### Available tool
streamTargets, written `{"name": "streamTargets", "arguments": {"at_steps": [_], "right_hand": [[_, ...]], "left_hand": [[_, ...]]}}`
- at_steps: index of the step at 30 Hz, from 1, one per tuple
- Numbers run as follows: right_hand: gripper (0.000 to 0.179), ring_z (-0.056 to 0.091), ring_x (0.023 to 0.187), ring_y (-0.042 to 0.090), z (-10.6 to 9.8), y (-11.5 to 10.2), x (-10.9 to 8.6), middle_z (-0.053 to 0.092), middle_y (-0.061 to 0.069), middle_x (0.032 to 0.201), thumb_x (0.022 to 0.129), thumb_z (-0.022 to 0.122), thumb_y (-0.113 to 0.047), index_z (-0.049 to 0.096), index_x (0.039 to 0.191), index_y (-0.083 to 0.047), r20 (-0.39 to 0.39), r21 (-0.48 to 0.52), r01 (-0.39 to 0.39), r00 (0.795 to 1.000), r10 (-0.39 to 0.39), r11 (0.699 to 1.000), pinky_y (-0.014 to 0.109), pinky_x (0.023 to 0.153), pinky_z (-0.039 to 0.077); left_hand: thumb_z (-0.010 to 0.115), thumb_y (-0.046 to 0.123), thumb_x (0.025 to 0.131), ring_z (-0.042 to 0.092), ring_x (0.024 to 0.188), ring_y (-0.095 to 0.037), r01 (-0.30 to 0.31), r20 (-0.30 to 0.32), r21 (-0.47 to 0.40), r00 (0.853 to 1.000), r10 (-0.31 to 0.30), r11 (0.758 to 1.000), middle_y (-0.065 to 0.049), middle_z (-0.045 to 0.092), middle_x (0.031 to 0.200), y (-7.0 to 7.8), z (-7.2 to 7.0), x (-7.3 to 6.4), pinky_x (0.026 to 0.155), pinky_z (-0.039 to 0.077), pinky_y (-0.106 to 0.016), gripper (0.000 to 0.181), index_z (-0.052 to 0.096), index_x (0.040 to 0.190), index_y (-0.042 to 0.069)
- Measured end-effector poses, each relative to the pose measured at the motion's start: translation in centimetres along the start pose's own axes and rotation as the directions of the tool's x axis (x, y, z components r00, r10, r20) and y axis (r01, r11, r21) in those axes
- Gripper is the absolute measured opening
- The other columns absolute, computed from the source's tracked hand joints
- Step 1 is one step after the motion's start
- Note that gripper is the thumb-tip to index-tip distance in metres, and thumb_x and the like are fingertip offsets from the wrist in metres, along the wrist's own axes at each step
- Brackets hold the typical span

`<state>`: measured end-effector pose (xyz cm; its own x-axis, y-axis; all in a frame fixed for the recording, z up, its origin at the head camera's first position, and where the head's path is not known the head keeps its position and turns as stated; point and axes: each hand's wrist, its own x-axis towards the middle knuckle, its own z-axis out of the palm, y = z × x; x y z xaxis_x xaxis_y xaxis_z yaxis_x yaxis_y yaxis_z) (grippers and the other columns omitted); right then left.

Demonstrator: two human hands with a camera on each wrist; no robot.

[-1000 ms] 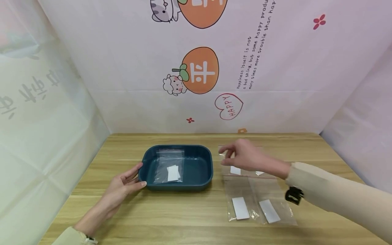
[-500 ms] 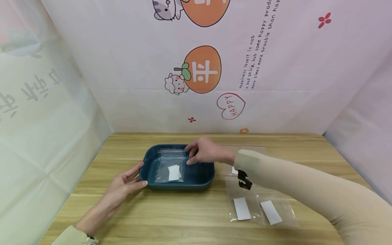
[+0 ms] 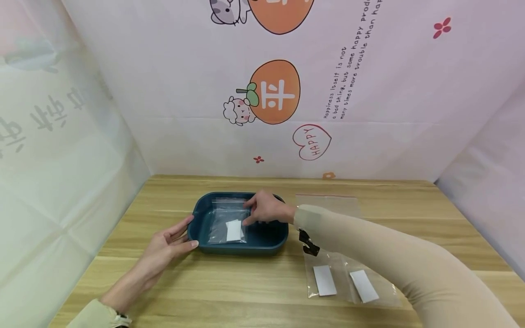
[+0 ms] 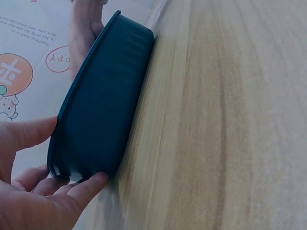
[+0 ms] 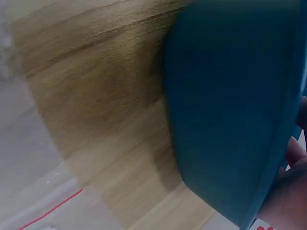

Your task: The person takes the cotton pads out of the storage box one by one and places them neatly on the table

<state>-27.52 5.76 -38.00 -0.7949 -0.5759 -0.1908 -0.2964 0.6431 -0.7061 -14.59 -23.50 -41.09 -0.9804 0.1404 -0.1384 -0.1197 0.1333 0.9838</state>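
A dark teal rectangular dish point(image 3: 238, 249) stands on the wooden table. Clear zip bags point(image 3: 219, 225) lie in its left half, with white rectangular pieces point(image 3: 234, 230) at their near end. My left hand point(image 3: 162, 253) holds the dish's left end, with thumb and fingers around the wall point(image 4: 96, 105) in the left wrist view. My right hand point(image 3: 268, 208) is inside the dish, its thumb and index finger apart at the bags' right edge. Whether they touch the plastic I cannot tell. In the right wrist view, the dish's outer wall point(image 5: 225, 105) hides most of that hand.
Right of the dish, several clear zip bags point(image 3: 340, 273) lie in two rows on the table point(image 3: 205, 287). White rectangles point(image 3: 325, 280) show in the near row. My right sleeve point(image 3: 381, 246) covers part of both rows. A printed cloth point(image 3: 197, 91) hangs behind.
My right hand has moved left from above the far row of bags into the dish, lowering beside the bags there. The left hand keeps its place on the dish.
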Motion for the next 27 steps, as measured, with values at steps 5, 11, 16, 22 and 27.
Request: {"name": "streamTargets", "arguments": {"at_steps": [5,11,16,22,27], "right_hand": [[0.049,0.061,0.058,0.021,0.5,0.0,0.6,0.070,0.009,0.070,0.091,0.086,-0.016,0.071,0.135,0.000,0.001,-0.030,-0.004,1.000,0.004,1.000,0.023,0.049,0.042],[0.053,0.057,0.053,0.016,1.1,-0.1,0.7,0.066,0.005,0.062,0.090,0.088,-0.017,0.070,0.137,-0.004,0.007,-0.069,-0.074,0.997,0.074,0.995,0.024,0.047,0.042],[0.050,0.063,0.054,0.016,1.7,-0.3,0.6,0.078,0.011,0.112,0.087,0.090,-0.016,0.073,0.133,-0.005,-0.053,-0.099,-0.115,0.993,0.110,0.988,0.023,0.051,0.051],[0.037,0.070,0.075,0.015,2.2,-0.6,0.3,0.071,0.012,0.134,0.087,0.090,-0.017,0.080,0.122,-0.008,-0.138,-0.159,-0.121,0.985,0.099,0.980,0.025,0.062,0.055],[0.017,0.069,0.089,0.016,2.3,-0.6,0.1,0.077,0.005,0.117,0.091,0.086,-0.019,0.086,0.107,-0.014,-0.195,-0.193,-0.132,0.976,0.094,0.972,0.030,0.069,0.059]], "left_hand": [[0.078,0.011,0.096,0.025,0.155,-0.038,-0.006,0.000,0.002,1.000,0.006,1.000,-0.009,0.026,0.171,0.0,0.0,0.0,0.109,0.042,-0.026,0.083,0.032,0.165,0.004],[0.078,0.010,0.096,0.025,0.155,-0.038,-0.011,0.001,-0.004,1.000,0.011,1.000,-0.009,0.026,0.171,-0.1,0.1,-0.1,0.109,0.041,-0.027,0.083,0.032,0.164,0.002],[0.078,0.012,0.097,0.023,0.155,-0.038,-0.008,0.012,0.003,1.000,0.008,1.000,-0.008,0.024,0.172,0.1,0.1,0.0,0.112,0.040,-0.031,0.083,0.031,0.165,0.004],[0.079,0.012,0.096,0.023,0.155,-0.039,-0.004,0.012,0.003,1.000,0.004,1.000,-0.009,0.024,0.172,0.2,0.1,0.0,0.112,0.039,-0.031,0.085,0.031,0.165,0.004],[0.078,0.010,0.095,0.025,0.155,-0.038,-0.006,0.001,-0.003,1.000,0.006,1.000,-0.010,0.026,0.171,0.1,0.1,0.0,0.111,0.040,-0.029,0.084,0.032,0.165,0.003]]}}
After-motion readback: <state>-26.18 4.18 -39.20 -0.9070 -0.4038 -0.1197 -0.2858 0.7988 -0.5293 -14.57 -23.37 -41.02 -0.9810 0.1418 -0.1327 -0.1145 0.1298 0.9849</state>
